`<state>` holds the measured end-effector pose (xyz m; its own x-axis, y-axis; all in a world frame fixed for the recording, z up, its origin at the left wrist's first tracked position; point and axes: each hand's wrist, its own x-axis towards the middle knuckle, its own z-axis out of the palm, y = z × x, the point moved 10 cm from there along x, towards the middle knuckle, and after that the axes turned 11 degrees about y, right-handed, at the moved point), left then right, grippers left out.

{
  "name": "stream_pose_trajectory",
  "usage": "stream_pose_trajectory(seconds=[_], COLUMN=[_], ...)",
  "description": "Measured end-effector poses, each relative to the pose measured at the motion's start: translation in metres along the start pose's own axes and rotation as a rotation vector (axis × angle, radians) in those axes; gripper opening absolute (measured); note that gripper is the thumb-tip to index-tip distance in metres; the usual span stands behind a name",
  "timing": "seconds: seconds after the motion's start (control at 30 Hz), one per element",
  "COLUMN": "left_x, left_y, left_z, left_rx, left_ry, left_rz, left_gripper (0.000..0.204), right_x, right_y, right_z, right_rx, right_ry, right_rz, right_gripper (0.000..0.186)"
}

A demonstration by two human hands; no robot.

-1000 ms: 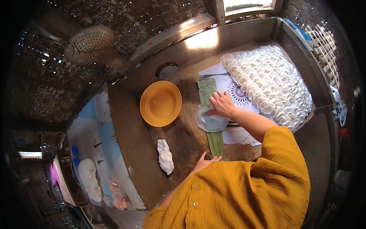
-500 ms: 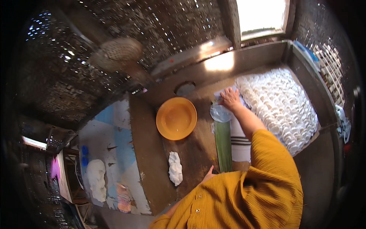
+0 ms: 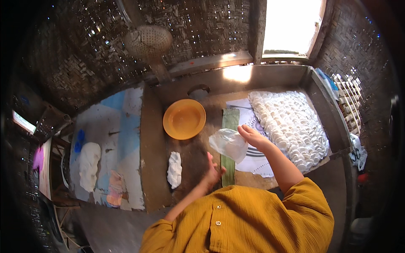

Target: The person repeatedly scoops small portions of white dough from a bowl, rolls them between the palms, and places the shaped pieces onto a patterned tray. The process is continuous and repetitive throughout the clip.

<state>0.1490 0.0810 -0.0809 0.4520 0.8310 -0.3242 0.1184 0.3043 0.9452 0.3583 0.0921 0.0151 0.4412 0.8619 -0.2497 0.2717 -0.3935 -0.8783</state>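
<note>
A round, see-through plastic sheet [image 3: 230, 145] hangs from my right hand [image 3: 253, 138], which pinches its right edge. Beneath it a long green leaf strip [image 3: 228, 170] lies on the wooden work tray [image 3: 194, 156]. My left hand [image 3: 212, 172] is just left of the leaf, fingers apart, holding nothing. Left of that hand rests a lumpy white dough log [image 3: 174, 170]. To the leaf's right a white patterned sheet [image 3: 255, 162] is spread, partly covered by my right forearm. Farther right, rows of small white crescent-shaped pieces [image 3: 291, 126] cover a flat sheet.
A wide orange bowl [image 3: 184, 135] stands at the back left of the tray. High wooden walls [image 3: 265, 77] edge the tray at the back and right. On the blue-and-white board [image 3: 128, 126] at left sits a larger white dough mass [image 3: 90, 166]. A woven strainer [image 3: 148, 42] hangs behind.
My right hand has taken hold of the plastic sheet and lifted it off the leaf, nearer to me. My left hand has come forward beside the leaf. More of the patterned sheet shows.
</note>
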Motion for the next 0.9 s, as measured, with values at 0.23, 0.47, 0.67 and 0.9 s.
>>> stream_pose_trajectory(seconds=[0.23, 0.47, 0.67, 0.9], left_x=[0.025, -0.013, 0.008, 0.004], left_y=[-0.001, 0.117, 0.108, 0.115], left_z=[-0.010, 0.025, -0.012, -0.085], left_rx=[0.045, 0.869, 0.418, -0.565], left_ry=[-0.095, 0.113, 0.041, 0.235], left_rz=[-0.252, 0.836, 0.159, -0.060], left_gripper=[0.100, 0.110, 0.096, 0.029], right_x=[-0.033, -0.065, -0.107, -0.098], right_y=[0.016, -0.034, -0.102, -0.035], right_z=[-0.046, 0.014, 0.023, 0.049], right_rx=[-0.440, -0.486, -0.314, -0.049], right_ry=[0.308, 0.110, 0.426, 0.112], right_rz=[-0.128, -0.476, -0.851, -0.443], right_gripper=[0.052, 0.044, 0.036, 0.018])
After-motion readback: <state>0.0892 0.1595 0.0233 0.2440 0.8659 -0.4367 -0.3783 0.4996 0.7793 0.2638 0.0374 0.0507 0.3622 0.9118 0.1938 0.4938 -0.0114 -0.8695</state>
